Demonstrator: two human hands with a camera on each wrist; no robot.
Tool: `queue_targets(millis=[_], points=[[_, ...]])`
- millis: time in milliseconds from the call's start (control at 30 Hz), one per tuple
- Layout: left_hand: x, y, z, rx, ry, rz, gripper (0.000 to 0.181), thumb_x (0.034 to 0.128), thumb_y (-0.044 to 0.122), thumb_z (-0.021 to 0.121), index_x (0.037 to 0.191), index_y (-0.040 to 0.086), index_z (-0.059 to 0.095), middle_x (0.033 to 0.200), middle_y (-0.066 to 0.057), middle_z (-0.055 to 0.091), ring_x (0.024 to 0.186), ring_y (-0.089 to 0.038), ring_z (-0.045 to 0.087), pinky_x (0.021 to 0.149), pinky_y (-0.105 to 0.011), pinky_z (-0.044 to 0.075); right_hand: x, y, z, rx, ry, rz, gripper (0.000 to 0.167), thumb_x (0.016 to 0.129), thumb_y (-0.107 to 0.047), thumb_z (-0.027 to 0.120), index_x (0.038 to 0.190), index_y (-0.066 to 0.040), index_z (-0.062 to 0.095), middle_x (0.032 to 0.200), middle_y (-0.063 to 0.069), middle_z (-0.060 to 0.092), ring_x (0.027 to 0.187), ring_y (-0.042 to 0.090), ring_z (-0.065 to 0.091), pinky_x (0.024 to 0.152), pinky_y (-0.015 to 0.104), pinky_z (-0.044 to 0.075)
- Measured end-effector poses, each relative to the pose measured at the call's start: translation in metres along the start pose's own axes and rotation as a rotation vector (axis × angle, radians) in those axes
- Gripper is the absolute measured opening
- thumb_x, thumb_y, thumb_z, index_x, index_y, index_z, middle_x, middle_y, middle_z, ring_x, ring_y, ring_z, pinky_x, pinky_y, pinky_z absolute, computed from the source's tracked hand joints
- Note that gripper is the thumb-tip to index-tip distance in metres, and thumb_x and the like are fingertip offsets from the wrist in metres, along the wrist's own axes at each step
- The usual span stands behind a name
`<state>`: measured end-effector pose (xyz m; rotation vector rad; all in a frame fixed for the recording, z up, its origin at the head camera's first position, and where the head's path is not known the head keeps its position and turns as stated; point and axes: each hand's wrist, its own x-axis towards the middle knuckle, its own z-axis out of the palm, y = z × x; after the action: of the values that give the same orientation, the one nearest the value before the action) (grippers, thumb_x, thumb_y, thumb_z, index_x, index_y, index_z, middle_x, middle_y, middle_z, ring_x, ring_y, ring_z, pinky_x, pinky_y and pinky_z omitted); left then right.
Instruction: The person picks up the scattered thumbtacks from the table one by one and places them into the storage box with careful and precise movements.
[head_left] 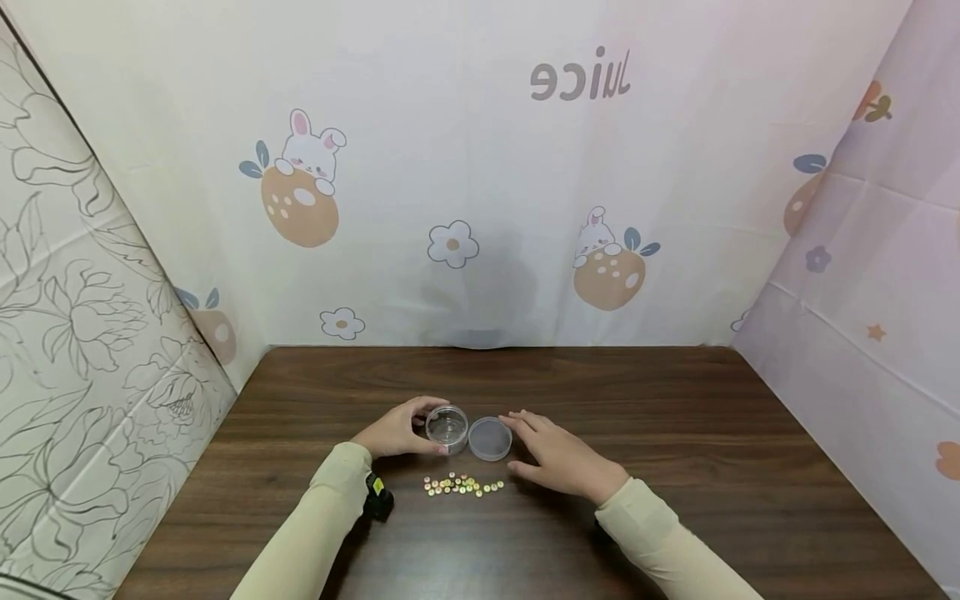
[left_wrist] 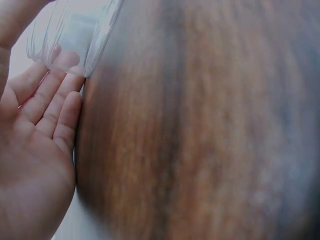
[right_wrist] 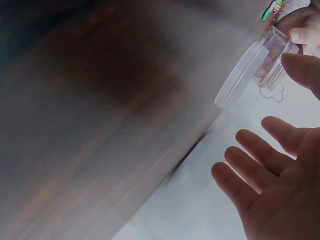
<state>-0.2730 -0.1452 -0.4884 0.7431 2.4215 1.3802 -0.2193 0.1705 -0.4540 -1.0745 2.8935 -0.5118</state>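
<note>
A small clear plastic jar (head_left: 447, 427) stands on the table with no lid on it. My left hand (head_left: 405, 427) holds it from the left, thumb at the near side and fingers at the far side. Right beside the jar lies its round clear lid (head_left: 490, 439). My right hand (head_left: 558, 454) is at the lid's right with fingers spread and slightly bent; in the right wrist view the fingers (right_wrist: 250, 167) appear apart from the lid (right_wrist: 240, 75). Small yellowish round beads (head_left: 462, 485) lie scattered in front of the jar and lid.
The dark wood-grain table (head_left: 645, 392) meets a printed curtain (head_left: 480, 167) at its back edge. More printed cloth hangs at both sides. A black strap with a yellow mark (head_left: 378, 496) shows by my left wrist.
</note>
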Motion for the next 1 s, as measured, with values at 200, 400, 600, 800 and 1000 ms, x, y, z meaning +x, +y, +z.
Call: queue_targets(millis=[200,400,600,800,1000], points=[[0.003,-0.010,0.000,0.006,0.003,-0.017,0.075,0.0781,0.030,0.089,0.143,0.019,0.053,0.133,-0.001,0.056,0.120,-0.021,0.054,0.101,-0.046,0.044,0.003,-0.008,-0.002,-0.018,0.019,-0.052,0.057,0.094,-0.025,0.074,0.142,-0.004,0.052,0.134,0.010,0.053,0.122,0.024,0.054,0.096,0.042,0.049],[0.002,-0.010,0.000,-0.010,0.009,-0.030,0.071,0.0773,0.033,0.089,0.139,0.024,0.056,0.132,0.004,0.057,0.121,-0.018,0.054,0.103,-0.044,0.042,0.008,-0.012,0.000,-0.039,-0.014,-0.081,0.046,0.093,-0.024,0.074,0.132,-0.007,0.058,0.120,0.005,0.056,0.108,0.017,0.054,0.086,0.035,0.051],[0.000,-0.009,0.001,-0.029,0.004,-0.013,0.070,0.0779,0.031,0.089,0.139,0.021,0.057,0.130,0.003,0.058,0.120,-0.018,0.056,0.102,-0.043,0.044,0.011,-0.015,0.003,-0.041,-0.067,-0.095,0.034,0.093,-0.024,0.075,0.121,-0.010,0.061,0.113,0.001,0.056,0.100,0.013,0.053,0.082,0.030,0.051],[-0.001,-0.007,0.001,-0.025,-0.005,-0.019,0.070,0.0784,0.029,0.089,0.140,0.022,0.056,0.131,0.004,0.058,0.121,-0.017,0.055,0.103,-0.042,0.043,0.011,-0.017,0.006,-0.068,-0.071,-0.145,0.026,0.090,-0.023,0.078,0.107,-0.012,0.061,0.101,-0.004,0.054,0.089,0.008,0.050,0.077,0.027,0.050],[-0.002,-0.008,0.002,-0.023,-0.016,-0.018,0.069,0.0800,0.027,0.088,0.141,0.020,0.056,0.134,0.002,0.058,0.124,-0.019,0.055,0.104,-0.043,0.043,0.011,-0.021,0.006,-0.061,-0.099,-0.155,0.020,0.091,-0.023,0.077,0.097,-0.014,0.061,0.090,-0.008,0.049,0.078,0.006,0.044,0.070,0.024,0.046]])
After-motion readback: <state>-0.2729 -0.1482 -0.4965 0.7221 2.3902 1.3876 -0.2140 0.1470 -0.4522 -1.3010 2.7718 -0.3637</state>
